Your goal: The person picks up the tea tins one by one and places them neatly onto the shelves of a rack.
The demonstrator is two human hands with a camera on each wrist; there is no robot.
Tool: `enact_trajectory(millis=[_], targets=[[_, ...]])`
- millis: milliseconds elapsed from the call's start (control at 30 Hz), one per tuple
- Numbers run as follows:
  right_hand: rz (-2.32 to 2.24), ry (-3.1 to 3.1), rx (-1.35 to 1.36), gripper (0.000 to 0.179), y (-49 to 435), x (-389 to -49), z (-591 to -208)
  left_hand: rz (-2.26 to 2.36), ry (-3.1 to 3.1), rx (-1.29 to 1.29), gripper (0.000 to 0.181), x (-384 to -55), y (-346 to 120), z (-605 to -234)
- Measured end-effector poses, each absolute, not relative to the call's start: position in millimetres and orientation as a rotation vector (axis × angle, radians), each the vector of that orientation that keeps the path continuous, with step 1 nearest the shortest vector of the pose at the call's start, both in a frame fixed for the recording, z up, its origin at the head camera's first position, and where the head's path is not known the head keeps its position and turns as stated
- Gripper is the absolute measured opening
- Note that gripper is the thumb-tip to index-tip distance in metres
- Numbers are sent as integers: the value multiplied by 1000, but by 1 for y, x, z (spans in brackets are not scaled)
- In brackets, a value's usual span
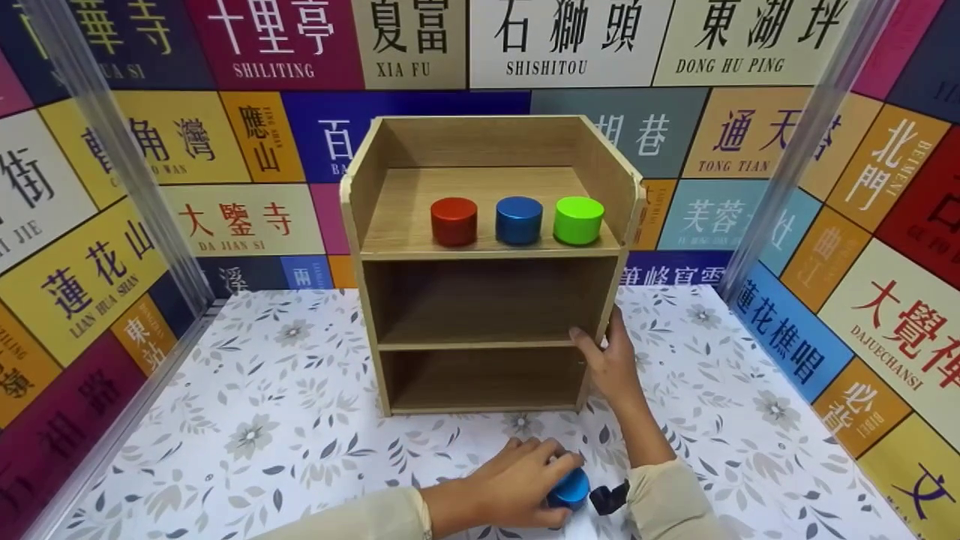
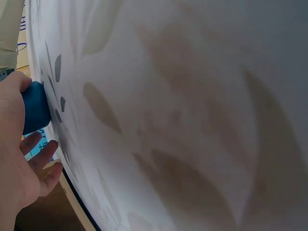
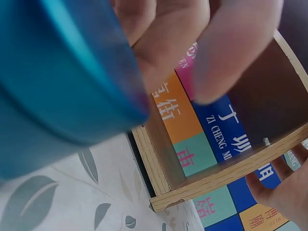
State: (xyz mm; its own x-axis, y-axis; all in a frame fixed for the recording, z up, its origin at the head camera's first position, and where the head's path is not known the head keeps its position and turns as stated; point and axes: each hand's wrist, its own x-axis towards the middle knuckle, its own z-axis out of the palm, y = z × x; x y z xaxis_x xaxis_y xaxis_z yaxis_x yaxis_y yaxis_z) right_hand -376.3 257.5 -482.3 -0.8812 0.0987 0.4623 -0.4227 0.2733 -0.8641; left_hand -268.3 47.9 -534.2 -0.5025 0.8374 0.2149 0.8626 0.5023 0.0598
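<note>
My left hand (image 1: 510,480) is at the front of the table, thumb and fingers around a blue cylindrical canister (image 1: 571,487). In the left wrist view the same canister (image 2: 36,108) sits by the thumb, the other fingers loosely bent. Close to the lens, the right wrist view shows the canister (image 3: 57,86) large and blurred. My right hand (image 1: 616,364) grips the right side panel of a small wooden shelf (image 1: 480,346), thumb at the front edge, fingers around the outer side. On its top board stand a red canister (image 1: 454,222), a blue canister (image 1: 518,221) and a green canister (image 1: 579,221).
The shelf stands upright on a table with a floral cloth (image 1: 251,435). Below the top board are a middle compartment (image 1: 495,300) and a lower compartment (image 1: 487,379). Panels with colourful Chinese signs (image 1: 247,217) surround the table. A black wrist device (image 1: 609,498) is beside the canister.
</note>
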Motion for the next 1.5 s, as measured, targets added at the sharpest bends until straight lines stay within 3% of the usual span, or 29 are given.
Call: enact_trajectory(millis=[367, 667, 1500], targets=[[1653, -2121, 280, 67, 256, -376, -479, -233, -2541, -1452, 48, -267, 48, -536], [1634, -2117, 284, 63, 257, -376, -481, -252, -2448, -1370, 49, -270, 30, -524], [1671, -2122, 270, 64, 256, -378, -482, -221, -2246, -900, 49, -277, -96, -357]])
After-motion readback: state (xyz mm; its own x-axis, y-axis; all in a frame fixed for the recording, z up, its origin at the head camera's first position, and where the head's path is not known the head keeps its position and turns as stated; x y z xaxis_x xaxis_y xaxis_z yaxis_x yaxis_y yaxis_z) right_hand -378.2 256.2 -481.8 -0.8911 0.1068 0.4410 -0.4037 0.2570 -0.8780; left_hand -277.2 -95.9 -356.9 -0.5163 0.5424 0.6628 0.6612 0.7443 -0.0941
